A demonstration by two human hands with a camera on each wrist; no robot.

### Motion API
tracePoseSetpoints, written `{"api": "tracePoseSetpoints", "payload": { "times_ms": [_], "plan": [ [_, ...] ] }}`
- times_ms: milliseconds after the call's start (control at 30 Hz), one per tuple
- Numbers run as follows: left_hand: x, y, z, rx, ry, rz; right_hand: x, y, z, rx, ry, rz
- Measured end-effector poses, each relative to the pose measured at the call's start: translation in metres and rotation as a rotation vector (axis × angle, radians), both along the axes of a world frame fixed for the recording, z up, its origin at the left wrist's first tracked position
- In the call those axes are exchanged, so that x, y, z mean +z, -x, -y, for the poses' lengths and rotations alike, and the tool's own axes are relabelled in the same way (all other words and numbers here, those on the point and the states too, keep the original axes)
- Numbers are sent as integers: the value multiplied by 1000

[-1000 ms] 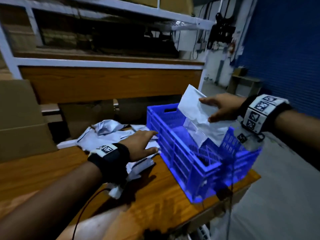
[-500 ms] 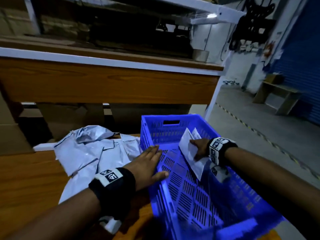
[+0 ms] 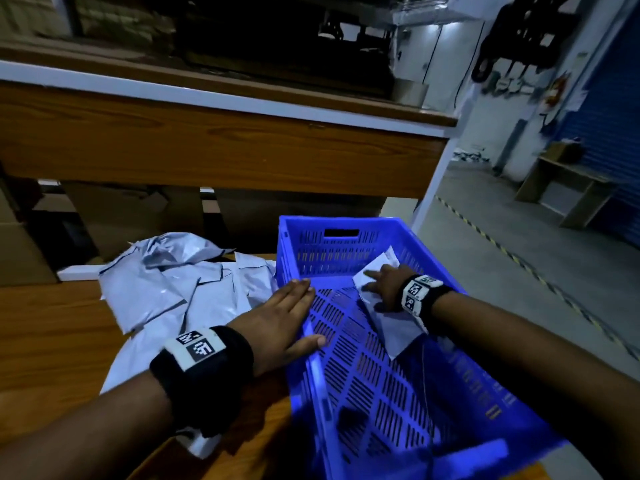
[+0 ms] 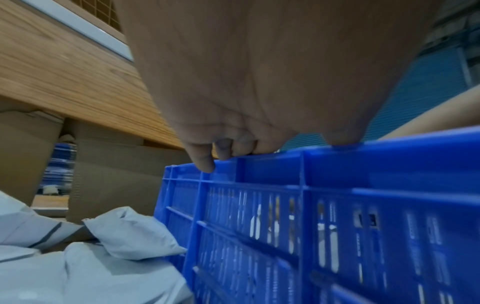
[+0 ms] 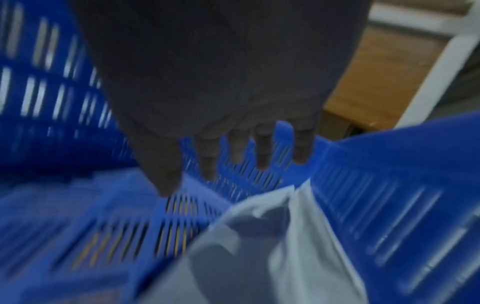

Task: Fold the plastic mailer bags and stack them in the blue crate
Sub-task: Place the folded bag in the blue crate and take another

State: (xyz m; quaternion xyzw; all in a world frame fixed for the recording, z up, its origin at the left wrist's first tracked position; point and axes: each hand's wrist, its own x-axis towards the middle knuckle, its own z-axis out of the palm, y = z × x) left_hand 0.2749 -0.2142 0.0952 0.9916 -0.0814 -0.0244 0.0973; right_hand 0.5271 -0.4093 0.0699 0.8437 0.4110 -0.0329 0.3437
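The blue crate stands on the right end of the wooden table. My left hand rests flat on the crate's left rim with straight fingers; the left wrist view shows its fingertips on the rim of the crate. My right hand is inside the crate, lying on a folded white mailer by the right wall, fingers spread and straight. In the blurred right wrist view the mailer lies below that hand. A pile of unfolded mailers lies left of the crate.
A wooden shelf board hangs low over the back of the table, with cardboard boxes under it. A white shelf post stands behind the crate. Concrete floor drops away to the right of the crate.
My right hand has brought the folded mailer down from above the crate onto its floor and spread its fingers. My left hand moved from the pile to the crate's rim.
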Motion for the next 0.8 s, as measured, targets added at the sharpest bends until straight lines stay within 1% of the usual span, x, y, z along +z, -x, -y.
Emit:
{"api": "tracePoseSetpoints", "payload": {
  "times_ms": [33, 133, 200, 300, 400, 500, 633, 700, 800],
  "plan": [
    [-1, 1, 0, -5, 3, 9, -8, 2, 1, 25, 53, 1],
    [-2, 1, -1, -2, 9, 26, -31, -3, 11, -56, 167, -5],
    [-3, 0, -2, -4, 12, 32, -38, -12, 18, -103, 169, 1],
    [-5, 0, -2, -6, 12, 34, -42, -21, 25, -114, 204, 14],
    [-7, 0, -2, -7, 26, 35, -39, -14, 18, -49, 162, 44],
    [-9, 0, -3, -15, 36, 53, -20, -8, 8, -84, 114, 21],
    [-7, -1, -8, -36, 65, 23, 22, 10, -2, -86, -28, -67],
    [-5, 1, -16, -44, 77, 22, 47, 25, -6, -112, -116, -136],
    [-5, 15, -32, -25, 129, 48, 80, 62, -9, -103, -237, -172]
  ]
}}
